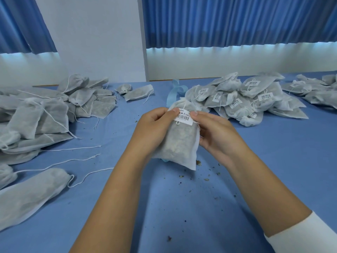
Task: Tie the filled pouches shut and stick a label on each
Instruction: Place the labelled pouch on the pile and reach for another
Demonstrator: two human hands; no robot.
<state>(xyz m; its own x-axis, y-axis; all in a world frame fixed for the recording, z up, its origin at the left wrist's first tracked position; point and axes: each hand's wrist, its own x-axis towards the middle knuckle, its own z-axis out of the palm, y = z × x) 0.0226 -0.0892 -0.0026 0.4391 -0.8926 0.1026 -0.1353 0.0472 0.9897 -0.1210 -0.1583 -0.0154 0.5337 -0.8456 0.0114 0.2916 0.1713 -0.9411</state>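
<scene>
I hold a filled white mesh pouch (179, 143) above the middle of the blue table (182, 207). A white barcode label (184, 118) lies across its tied neck. My left hand (155, 128) grips the pouch's left side, thumb on the label's left end. My right hand (217, 136) grips the right side, thumb at the label's right end. The pouch's drawstring shows as a small loop under the label.
A pile of unlabelled pouches (45, 114) with loose strings covers the left. Labelled pouches (242, 99) are heaped at the back right. A light blue backing strip (174, 94) trails behind the pouch. Herb crumbs (200, 172) dot the cloth. One long pouch (32, 194) lies near left.
</scene>
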